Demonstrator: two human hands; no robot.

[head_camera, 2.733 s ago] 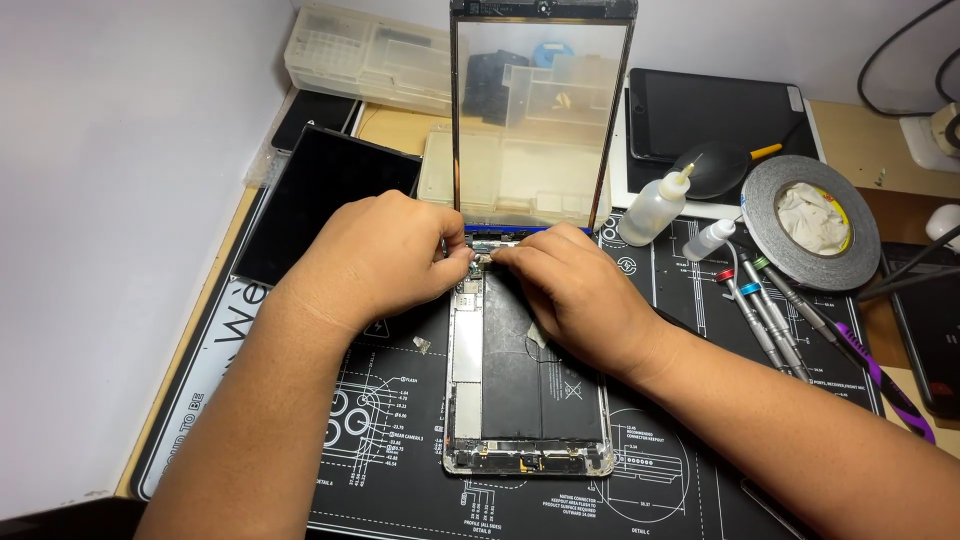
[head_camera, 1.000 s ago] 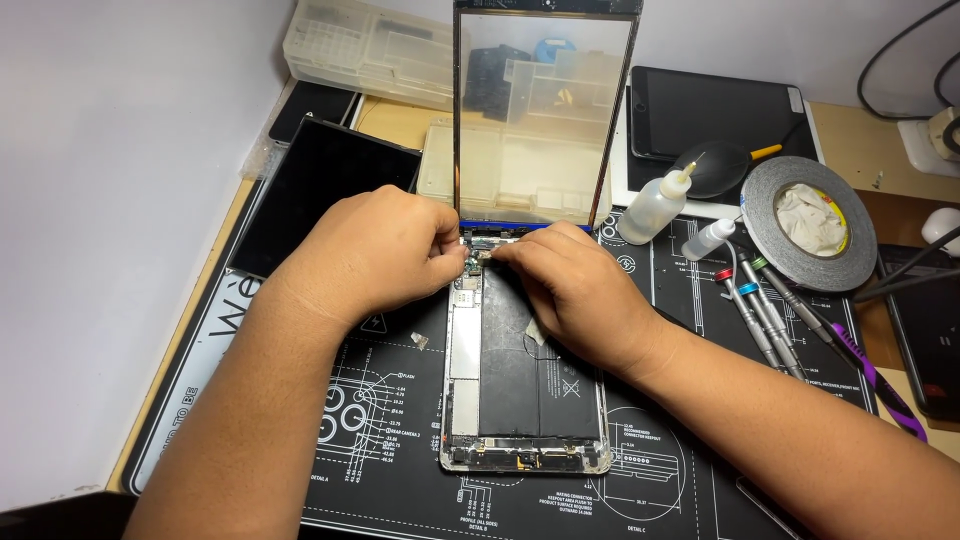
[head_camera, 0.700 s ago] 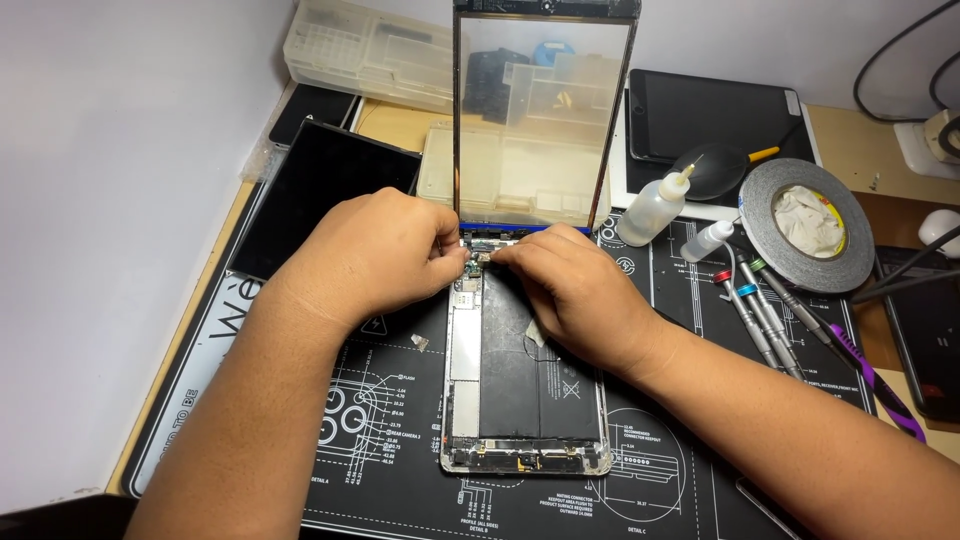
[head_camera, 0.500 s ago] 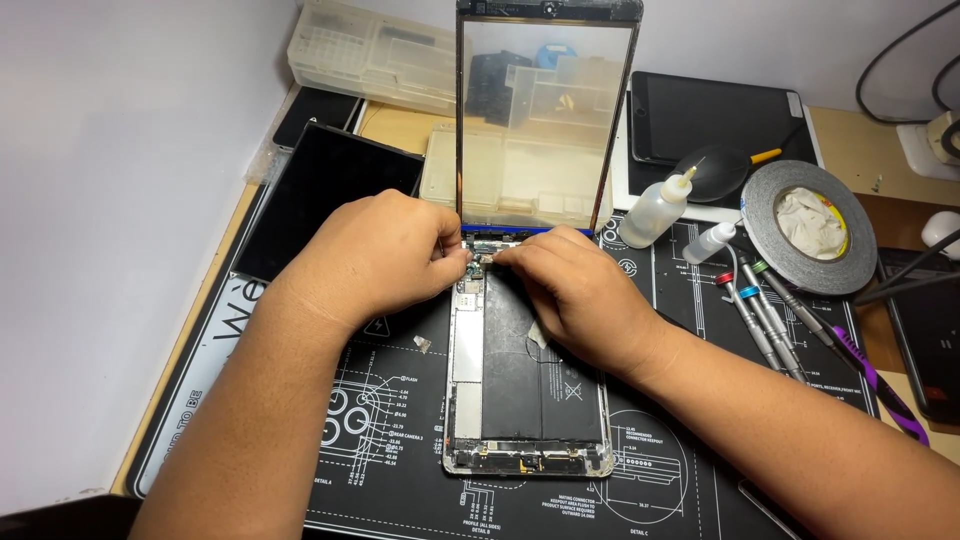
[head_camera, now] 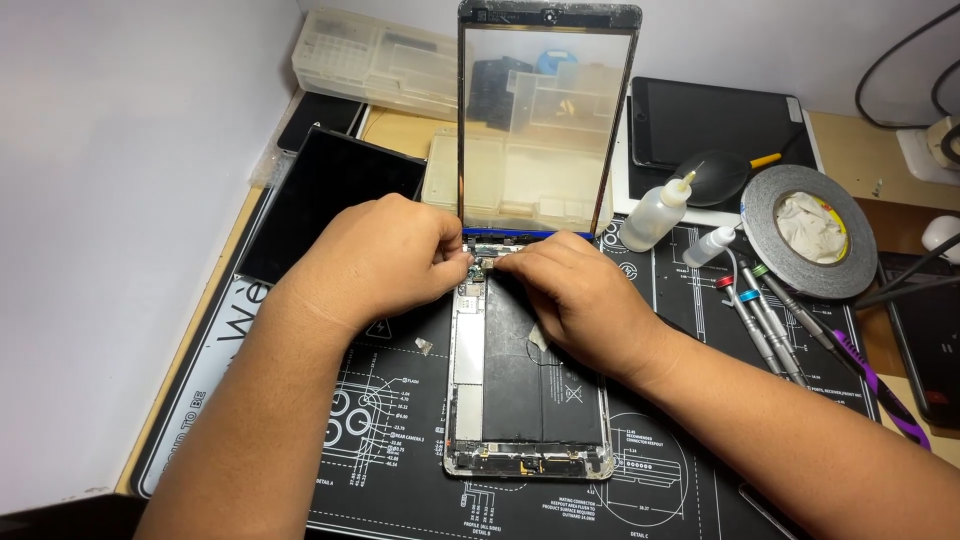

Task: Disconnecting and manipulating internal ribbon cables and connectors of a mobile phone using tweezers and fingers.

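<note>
Opened tablet [head_camera: 528, 395] under both hands, left hand [head_camera: 385, 255] and right hand [head_camera: 575, 290] fingertips pinched at its top edge

Left hand [head_camera: 385, 262], right hand [head_camera: 580, 295]: bare, no gloves, no rings, no watch. Both forearms bare, no sleeves visible.

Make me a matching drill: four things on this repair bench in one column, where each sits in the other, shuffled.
1. opened tablet body
2. clear glass front panel
3. grey roll of tape
4. black display panel

a. far left, past the left hand
b. standing upright behind both hands
c. flat on the black work mat
d. right side, beside the screwdrivers

Pairs: 1-c, 2-b, 3-d, 4-a
</note>
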